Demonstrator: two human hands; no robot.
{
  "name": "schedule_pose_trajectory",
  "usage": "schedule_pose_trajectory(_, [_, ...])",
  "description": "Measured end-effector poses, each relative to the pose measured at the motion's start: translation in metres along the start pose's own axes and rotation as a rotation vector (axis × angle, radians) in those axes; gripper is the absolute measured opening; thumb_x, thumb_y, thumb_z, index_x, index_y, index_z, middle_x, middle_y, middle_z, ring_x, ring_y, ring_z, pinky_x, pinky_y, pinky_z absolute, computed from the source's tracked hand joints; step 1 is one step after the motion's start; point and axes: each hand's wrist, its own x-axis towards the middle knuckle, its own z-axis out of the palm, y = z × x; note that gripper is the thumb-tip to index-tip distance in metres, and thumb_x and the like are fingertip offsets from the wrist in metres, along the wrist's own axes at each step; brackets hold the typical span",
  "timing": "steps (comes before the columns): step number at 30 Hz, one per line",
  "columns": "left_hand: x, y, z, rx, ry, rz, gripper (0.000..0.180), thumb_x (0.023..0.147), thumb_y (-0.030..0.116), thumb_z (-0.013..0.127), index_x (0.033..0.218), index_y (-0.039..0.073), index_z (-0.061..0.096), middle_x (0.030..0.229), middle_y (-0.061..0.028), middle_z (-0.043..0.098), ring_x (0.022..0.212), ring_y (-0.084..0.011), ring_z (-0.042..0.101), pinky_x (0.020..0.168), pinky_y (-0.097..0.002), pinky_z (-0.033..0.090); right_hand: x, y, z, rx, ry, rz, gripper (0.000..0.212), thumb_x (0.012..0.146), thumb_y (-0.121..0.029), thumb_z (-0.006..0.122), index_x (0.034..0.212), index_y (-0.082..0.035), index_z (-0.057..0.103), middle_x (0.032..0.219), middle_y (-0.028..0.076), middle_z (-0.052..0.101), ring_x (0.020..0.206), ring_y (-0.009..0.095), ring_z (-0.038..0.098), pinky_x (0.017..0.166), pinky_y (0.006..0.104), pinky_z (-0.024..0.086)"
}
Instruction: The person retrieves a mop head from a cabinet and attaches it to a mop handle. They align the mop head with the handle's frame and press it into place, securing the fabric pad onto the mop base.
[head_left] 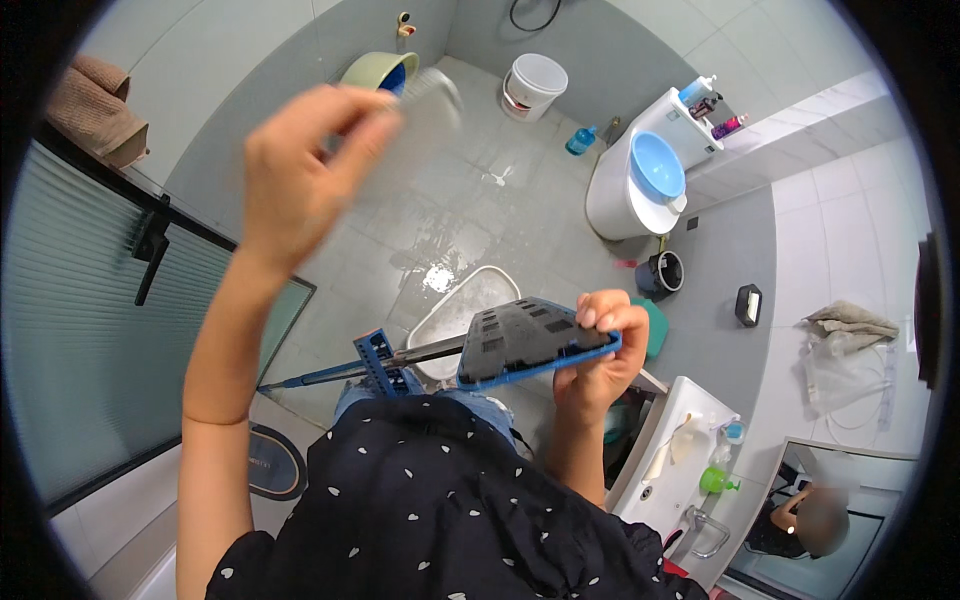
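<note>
Your right hand (612,350) has its grip closed on the plate (530,335) at its right end, tilted in front of your waist: flat, tapered, blue rim, black face with rectangular patches. A slim pole (438,351) runs toward its left end; joint hidden. Blue slotted bracket (373,352) on the pole.

Your left hand (310,165) is raised, grip pinched on a pale item (435,102), too blurred to identify.

Writing: oval mat (275,465), dark with lighter border, bears small print; bottles (697,90) on the toilet tank, print too small to read. No lettering legible on the plate.

Rest: white tray (478,286), rounded corners, on wet, glossy tile floor (375,225); white plastic bucket (543,76); round blue basin (657,165) on the toilet lid; ribbed glass door (90,320), black frame.
</note>
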Motion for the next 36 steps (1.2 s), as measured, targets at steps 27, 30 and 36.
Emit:
schedule_pose_trajectory(27, [-0.018, 0.077, 0.018, -0.567, -0.831, -0.257, 0.012, 0.078, 0.013, 0.067, 0.082, 0.001, 0.067, 0.077, -0.0045, 0.062, 0.069, -0.0124, 0.056, 0.056, -0.0250, 0.039, -0.002, -0.004, 0.006, -0.009, -0.083, 0.090, 0.032, 0.082, -0.021, 0.072, 0.097, -0.004, 0.049, 0.095, 0.007, 0.048, 0.086, 0.014, 0.046, 0.078, 0.0255, 0.037])
schedule_pose_trajectory(30, [-0.018, 0.078, 0.016, -0.624, -0.839, -0.351, 0.011, 0.078, 0.012, 0.067, 0.082, 0.001, 0.067, 0.077, -0.0048, 0.063, 0.070, -0.0115, 0.056, 0.056, -0.0240, 0.038, 0.000, -0.004, 0.008, -0.006, -0.084, 0.104, 0.032, 0.082, -0.019, 0.072, 0.098, -0.004, 0.048, 0.095, 0.007, 0.047, 0.085, 0.013, 0.045, 0.077, 0.0249, 0.037])
schedule_pose_trajectory(36, [-0.026, 0.066, 0.024, -0.685, -0.722, -0.088, 0.010, 0.076, 0.003, 0.069, 0.086, 0.000, 0.068, 0.081, -0.0092, 0.065, 0.074, -0.0164, 0.061, 0.063, -0.0270, 0.046, 0.003, -0.002, 0.009, 0.029, -0.076, 0.097, 0.033, 0.083, -0.017, 0.071, 0.099, -0.006, 0.045, 0.095, 0.007, 0.047, 0.085, 0.013, 0.045, 0.078, 0.0252, 0.038])
